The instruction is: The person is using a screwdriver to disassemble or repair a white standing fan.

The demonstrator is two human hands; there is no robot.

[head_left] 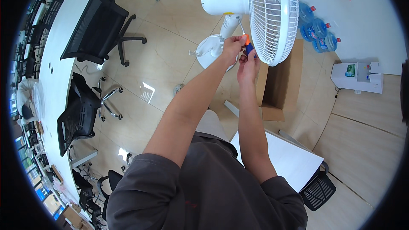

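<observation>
Beige floor tiles spread out below me, and on them stands a white pedestal fan [238,12], my landmark for everything else. My left hand [232,44] is closed around the upper part of a screwdriver [246,44], its orange and blue handle pinched in my fingers; my right hand [248,66] is clamped on the handle's lower end just beneath. The metal shaft points up to the spot behind the fan's wire guard [272,15], where the motor housing meets the neck of the stand. I judge the work is midway: the fan already stands assembled on its round base [208,51], guard in place, and a fastener at the neck is being dealt with; whether it is tight I cannot tell.

Counting: one fan, one screwdriver. Right of the fan lies one open cardboard box [281,81], beyond it three blue water bottles [319,30] and one white water dispenser [358,76]. Left of the fan are two black office chairs [98,27] beside one long white tabletop [55,59]
</observation>
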